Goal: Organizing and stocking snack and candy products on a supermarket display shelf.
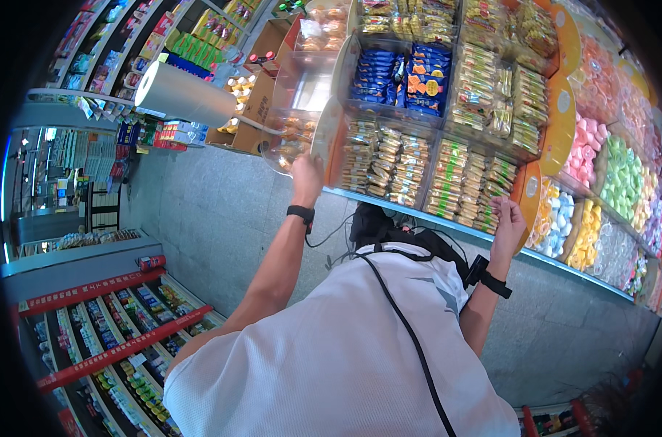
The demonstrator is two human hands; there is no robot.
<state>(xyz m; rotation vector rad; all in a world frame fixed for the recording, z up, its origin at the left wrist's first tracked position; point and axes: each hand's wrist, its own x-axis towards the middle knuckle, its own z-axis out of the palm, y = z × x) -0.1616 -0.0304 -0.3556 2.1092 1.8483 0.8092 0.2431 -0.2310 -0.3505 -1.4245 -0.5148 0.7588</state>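
My left hand (308, 177) is at the front left corner of the snack display, its fingers against the rounded end panel (326, 131); whether it grips the panel is unclear. My right hand (508, 221) is over the front edge of a bin of wrapped snack bars (473, 188), thumb and fingertips close together; whether something thin is between them I cannot tell. Between the hands lie rows of wrapped biscuits (388, 161). Behind them are blue snack packets (402, 79) and more clear-wrapped bars (481, 87).
A plastic bag roll (186, 95) juts out at the left above cardboard boxes of bottles (249, 104). Colourful jelly cups (587, 158) fill bins at the right. A black bag (372, 221) and cables are below the display edge. Stocked shelves (118, 328) stand at the lower left.
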